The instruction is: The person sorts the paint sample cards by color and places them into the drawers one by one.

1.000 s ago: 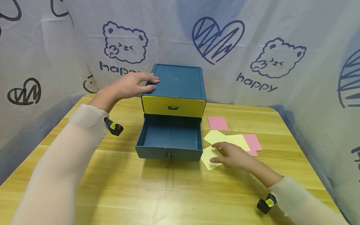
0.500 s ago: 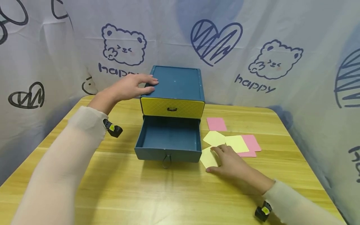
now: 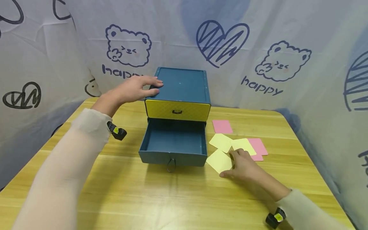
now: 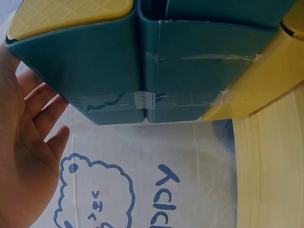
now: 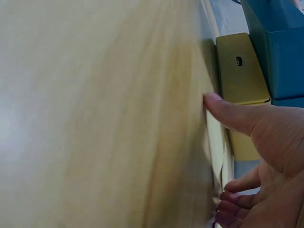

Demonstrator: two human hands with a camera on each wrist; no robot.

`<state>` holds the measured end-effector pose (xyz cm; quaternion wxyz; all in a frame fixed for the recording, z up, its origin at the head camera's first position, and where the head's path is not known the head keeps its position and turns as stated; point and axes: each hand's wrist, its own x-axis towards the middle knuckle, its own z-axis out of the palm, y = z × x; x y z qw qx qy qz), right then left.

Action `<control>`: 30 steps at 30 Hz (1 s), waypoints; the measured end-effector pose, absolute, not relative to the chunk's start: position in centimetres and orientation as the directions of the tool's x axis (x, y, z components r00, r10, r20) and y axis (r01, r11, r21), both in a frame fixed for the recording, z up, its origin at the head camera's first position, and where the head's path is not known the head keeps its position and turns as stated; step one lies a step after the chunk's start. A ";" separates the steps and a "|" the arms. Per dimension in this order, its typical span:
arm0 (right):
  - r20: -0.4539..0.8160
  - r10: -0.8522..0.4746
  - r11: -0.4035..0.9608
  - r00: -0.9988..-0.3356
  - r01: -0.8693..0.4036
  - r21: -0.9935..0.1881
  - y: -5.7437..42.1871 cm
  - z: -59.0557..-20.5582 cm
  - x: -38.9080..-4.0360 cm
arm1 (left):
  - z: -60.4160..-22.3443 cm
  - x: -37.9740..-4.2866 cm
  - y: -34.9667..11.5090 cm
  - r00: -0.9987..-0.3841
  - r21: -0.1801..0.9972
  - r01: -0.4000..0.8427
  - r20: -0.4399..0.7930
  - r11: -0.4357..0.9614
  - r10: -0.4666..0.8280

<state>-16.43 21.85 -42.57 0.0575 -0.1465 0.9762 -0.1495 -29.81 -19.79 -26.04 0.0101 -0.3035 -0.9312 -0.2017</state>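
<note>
My left hand [image 3: 135, 88] rests on the left edge of the top of a blue drawer unit [image 3: 187, 84], thumb and fingers spread. The unit's upper drawer has a yellow front [image 3: 178, 109] and is in. Below it, the lower drawer [image 3: 172, 158] is pulled out, with nothing inside. My right hand [image 3: 245, 167] is at the right side of the nearest yellow sticky note [image 3: 219, 161], beside the drawer. Its thumb is at the note's near corner and its fingers at the far side, a gap between them. In the right wrist view, thumb and fingers [image 5: 237, 190] stand apart at the paper's edge.
Two more yellow notes [image 3: 220, 142] lie behind the nearest one. Pink notes [image 3: 258, 146] lie at the right, partly under yellow, and another pink note [image 3: 222, 126] lies farther back. All are on the wooden table [image 3: 129, 191]; a printed curtain [image 3: 178, 32] hangs behind.
My right hand came down onto the nearest yellow note, then shifted right to its right side. That note has turned and slid slightly right. My left hand stays on the drawer unit.
</note>
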 end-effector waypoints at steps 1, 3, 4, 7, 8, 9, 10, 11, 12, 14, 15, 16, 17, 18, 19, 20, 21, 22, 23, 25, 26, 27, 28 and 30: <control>-0.061 -0.293 0.913 -0.954 -0.260 -0.316 21.9 -42.7 -16.4 | -26.0 -29.8 -19.7 -0.815 0.369 0.571 0.142 0.734 0.562; -0.051 -0.273 0.913 -0.961 -0.242 -0.329 22.0 -42.9 -16.3 | -26.0 -29.8 -19.7 -0.815 0.374 0.570 0.142 0.732 0.562; -0.046 -0.266 0.912 -0.963 -0.236 -0.335 22.0 -43.0 -16.3 | -26.0 -29.8 -19.6 -0.815 0.376 0.569 0.140 0.732 0.562; -0.026 -0.259 0.913 -0.966 -0.235 -0.332 21.8 -43.1 -16.0 | -26.0 -29.6 -19.7 -0.817 0.376 0.567 0.141 0.733 0.559; -0.019 -0.260 0.914 -0.965 -0.240 -0.326 21.8 -43.2 -16.0 | -26.0 -29.6 -19.7 -0.817 0.375 0.567 0.141 0.734 0.559; -0.011 -0.266 0.915 -0.964 -0.248 -0.319 21.7 -43.2 -15.9 | -26.0 -29.6 -19.7 -0.817 0.374 0.568 0.142 0.733 0.560; -0.004 -0.271 0.914 -0.962 -0.256 -0.313 21.7 -43.3 -15.9 | -26.0 -29.6 -19.7 -0.816 0.371 0.569 0.143 0.734 0.560; 0.000 -0.277 0.914 -0.961 -0.264 -0.307 21.7 -43.3 -15.8 | -26.0 -29.6 -19.7 -0.814 0.368 0.572 0.145 0.733 0.562; 0.004 -0.282 0.913 -0.959 -0.269 -0.307 21.7 -43.3 -15.8 | -26.0 -29.6 -19.6 -0.812 0.366 0.575 0.147 0.732 0.564; 0.003 -0.290 0.909 -0.957 -0.277 -0.311 21.7 -43.1 -15.8 | -25.9 -29.6 -19.6 -0.810 0.365 0.579 0.148 0.730 0.568; -0.002 -0.294 0.908 -0.956 -0.279 -0.313 21.7 -43.1 -15.8 | -25.9 -29.6 -19.6 -0.809 0.365 0.579 0.148 0.729 0.569; -0.009 -0.298 0.907 -0.955 -0.280 -0.315 21.7 -42.9 -15.8 | -25.9 -29.6 -19.6 -0.808 0.365 0.581 0.148 0.728 0.570; -0.018 -0.301 0.907 -0.953 -0.281 -0.315 21.8 -42.8 -15.8 | -25.9 -29.6 -19.6 -0.808 0.366 0.580 0.148 0.727 0.570; -0.029 -0.306 0.907 -0.952 -0.282 -0.313 21.8 -42.6 -15.9 | -25.9 -29.6 -19.6 -0.809 0.367 0.579 0.148 0.728 0.569; -0.040 -0.308 0.908 -0.950 -0.282 -0.310 21.8 -42.5 -15.9 | -25.9 -29.6 -19.6 -0.811 0.368 0.576 0.147 0.730 0.567; -0.054 -0.311 0.909 -0.949 -0.280 -0.308 21.8 -42.4 -15.9 | -25.9 -29.6 -19.6 -0.812 0.370 0.574 0.145 0.730 0.565; -0.069 -0.314 0.910 -0.947 -0.280 -0.305 21.8 -42.2 -16.0 | -25.9 -29.6 -19.7 -0.813 0.370 0.572 0.144 0.731 0.564; -0.086 -0.314 0.913 -0.946 -0.275 -0.302 21.8 -42.1 -16.0 | -25.9 -29.6 -19.7 -0.814 0.373 0.571 0.142 0.732 0.563; -0.103 -0.310 0.916 -0.945 -0.268 -0.299 21.8 -42.0 -16.0 | -25.9 -29.6 -19.7 -0.815 0.375 0.570 0.142 0.731 0.562; -0.135 -0.303 0.920 -0.943 -0.252 -0.299 21.8 -41.8 -16.1 | -26.0 -29.6 -19.7 -0.814 0.379 0.571 0.144 0.728 0.563; -0.150 -0.301 0.922 -0.942 -0.247 -0.299 21.8 -41.7 -16.2 | -26.0 -29.6 -19.7 -0.813 0.381 0.572 0.145 0.727 0.563; -0.162 -0.299 0.922 -0.940 -0.241 -0.302 21.9 -41.6 -16.2 | -26.0 -29.6 -19.6 -0.813 0.380 0.572 0.146 0.726 0.564; -0.174 -0.297 0.922 -0.939 -0.235 -0.307 21.9 -41.5 -16.2 | -25.9 -29.6 -19.6 -0.812 0.380 0.573 0.146 0.726 0.564; -0.183 -0.303 0.918 -0.935 -0.236 -0.318 22.1 -41.3 -16.3 | -25.9 -29.7 -19.5 -0.811 0.376 0.575 0.147 0.727 0.566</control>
